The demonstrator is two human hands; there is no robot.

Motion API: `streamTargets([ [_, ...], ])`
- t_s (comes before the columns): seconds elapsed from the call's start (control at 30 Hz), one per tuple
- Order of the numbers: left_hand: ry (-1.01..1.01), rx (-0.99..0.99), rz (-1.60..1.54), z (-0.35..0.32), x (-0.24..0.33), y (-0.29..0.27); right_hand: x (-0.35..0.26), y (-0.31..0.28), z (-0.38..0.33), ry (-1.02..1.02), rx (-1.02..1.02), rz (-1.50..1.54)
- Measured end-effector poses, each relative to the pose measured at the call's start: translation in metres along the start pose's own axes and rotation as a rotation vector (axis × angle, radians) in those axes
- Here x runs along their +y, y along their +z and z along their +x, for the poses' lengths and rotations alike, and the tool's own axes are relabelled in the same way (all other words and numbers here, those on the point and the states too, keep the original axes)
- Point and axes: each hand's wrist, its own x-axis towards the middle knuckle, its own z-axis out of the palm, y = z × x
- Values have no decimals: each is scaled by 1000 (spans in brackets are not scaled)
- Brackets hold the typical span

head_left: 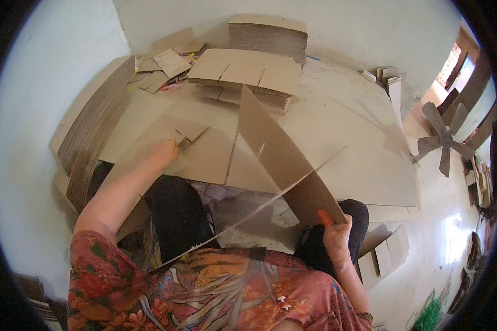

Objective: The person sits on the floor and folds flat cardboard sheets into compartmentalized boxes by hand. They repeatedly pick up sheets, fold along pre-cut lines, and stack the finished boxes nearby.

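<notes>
My right hand (337, 234) grips the lower end of a long brown cardboard strip (284, 157) that slants up and away to the left, with a short slit in it. A long thin pale edge (254, 208), apparently a second cardboard piece seen edge-on, crosses this strip. To the left, my left hand (164, 153) is closed at a slotted cardboard sheet (204, 157), beside its cut slits. Its fingertips are partly hidden, but they appear to pinch that sheet. My knees lie under and beside the cardboard.
A stack of slotted cardboard sheets (243, 69) stands ahead, with another stack (268, 38) behind it. A tall leaning stack (94, 124) lines the left wall. Scraps (171, 63) lie at the far left. A fan (446, 138) and folded cardboard pieces (389, 254) are on the right.
</notes>
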Motion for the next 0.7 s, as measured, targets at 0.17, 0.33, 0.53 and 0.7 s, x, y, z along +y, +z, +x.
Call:
streamTargets([
  [0.17, 76, 133, -57, 6, -6, -34, 4, 3, 2, -65, 7, 50],
  [0.33, 133, 75, -329, 6, 23, -91, 10, 7, 4, -128, 52, 118],
  [0.53, 195, -79, -267, 14, 67, -122, -12, 8, 5, -200, 55, 108],
  [0.7, 305, -139, -397, -10, 124, -136, -6, -1, 3, -216, 132, 114],
])
